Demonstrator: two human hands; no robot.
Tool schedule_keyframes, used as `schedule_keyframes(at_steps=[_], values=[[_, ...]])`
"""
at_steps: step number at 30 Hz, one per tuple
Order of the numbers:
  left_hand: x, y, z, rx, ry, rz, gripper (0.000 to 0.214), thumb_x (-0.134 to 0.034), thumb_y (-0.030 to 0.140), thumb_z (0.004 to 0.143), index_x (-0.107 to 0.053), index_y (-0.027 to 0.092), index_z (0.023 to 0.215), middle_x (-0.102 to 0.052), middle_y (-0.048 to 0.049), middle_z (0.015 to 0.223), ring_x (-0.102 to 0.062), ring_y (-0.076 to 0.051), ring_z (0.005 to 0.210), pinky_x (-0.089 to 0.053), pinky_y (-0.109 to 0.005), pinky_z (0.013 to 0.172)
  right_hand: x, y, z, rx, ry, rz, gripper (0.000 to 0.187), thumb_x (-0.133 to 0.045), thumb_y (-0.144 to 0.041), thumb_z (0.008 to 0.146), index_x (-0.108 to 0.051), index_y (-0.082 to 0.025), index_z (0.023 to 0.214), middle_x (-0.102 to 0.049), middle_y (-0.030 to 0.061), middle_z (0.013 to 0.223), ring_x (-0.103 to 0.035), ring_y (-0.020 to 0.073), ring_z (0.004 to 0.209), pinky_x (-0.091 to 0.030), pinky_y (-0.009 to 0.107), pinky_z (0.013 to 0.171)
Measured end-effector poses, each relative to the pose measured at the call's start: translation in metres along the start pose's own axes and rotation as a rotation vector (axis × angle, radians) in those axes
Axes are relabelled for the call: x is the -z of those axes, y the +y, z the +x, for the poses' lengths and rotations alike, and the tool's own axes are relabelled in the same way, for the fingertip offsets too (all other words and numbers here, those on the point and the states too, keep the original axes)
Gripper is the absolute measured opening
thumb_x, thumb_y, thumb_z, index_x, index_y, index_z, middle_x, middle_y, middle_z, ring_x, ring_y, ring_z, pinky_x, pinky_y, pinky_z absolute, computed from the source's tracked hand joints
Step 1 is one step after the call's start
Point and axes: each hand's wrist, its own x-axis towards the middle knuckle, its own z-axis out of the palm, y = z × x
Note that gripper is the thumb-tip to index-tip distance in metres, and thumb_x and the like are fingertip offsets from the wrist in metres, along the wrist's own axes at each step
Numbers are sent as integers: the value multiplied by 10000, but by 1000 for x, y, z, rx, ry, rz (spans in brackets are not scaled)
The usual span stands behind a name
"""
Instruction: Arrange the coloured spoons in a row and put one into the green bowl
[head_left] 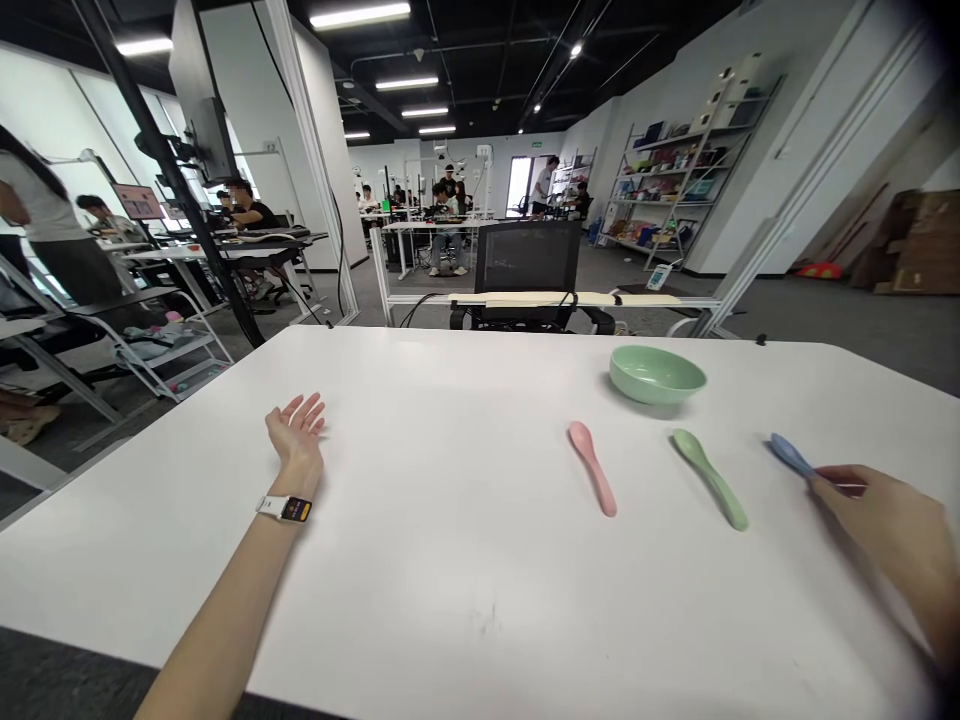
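My left hand (pixel 297 430) lies palm up with its fingers apart on the white table (pixel 465 590), touching nothing but the tabletop. A smartwatch (pixel 285 508) sits on that wrist. At the far right, my right hand (pixel 877 520) has its fingers closed over the handle of a blue plastic spoon (pixel 787 454), hiding the handle's end. To its left lie a green plastic spoon (pixel 711 480) and a pink plastic spoon (pixel 592 468), both flat on the table. Behind them stands a pale green bowl (pixel 658 374), whose inside looks bare.
A black mesh office chair (pixel 527 268) stands beyond the table's far edge, behind a metal frame rail (pixel 555 299). A wire rack cart (pixel 157 350) stands at left. Several people work at desks in the background, and loaded shelves (pixel 675 185) line the right wall.
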Motion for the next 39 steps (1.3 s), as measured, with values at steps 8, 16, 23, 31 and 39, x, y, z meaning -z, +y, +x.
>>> schedule_keyframes(at_steps=[8,16,23,31,39], values=[[-2,-13,-5,-381,-364,597,433,-581,530,802,-734,250,1095,-675,-170,1530,-477,-384,1557,-282,-583,1341,35,-67,-27,-127,-77,80,248,-668,-423,841,-764,-210,922,-792,218,1034,-683,302,872,-470,442,835],[0,-65,34,-561,-553,1064,842,-345,648,889,-617,128,1493,-567,-231,1652,-448,-438,1594,-342,-627,1313,39,-74,-31,-120,-70,101,381,-676,-592,815,-767,-222,831,-793,157,884,-719,355,910,-548,473,901],[-2,-59,27,-570,-549,1107,832,-329,618,882,-620,142,1500,-589,-212,1639,-444,-418,1602,-341,-620,1313,38,-73,-32,-133,-47,80,431,-633,-587,845,-806,-195,894,-801,180,938,-723,367,941,-553,480,902],[-4,-56,23,-587,-530,1104,759,-356,579,869,-664,158,1421,-627,-221,1600,-477,-424,1578,-382,-632,1284,36,-71,-32,-131,-5,57,545,-623,-698,833,-816,-196,919,-775,157,832,-701,341,859,-539,453,790],[-5,-49,17,-538,-567,1166,858,-285,572,915,-574,47,1529,-491,-252,1705,-406,-408,1627,-307,-566,1334,29,-60,-29,-113,-25,21,595,-607,-711,834,-812,-177,997,-793,181,991,-693,325,885,-520,442,801]])
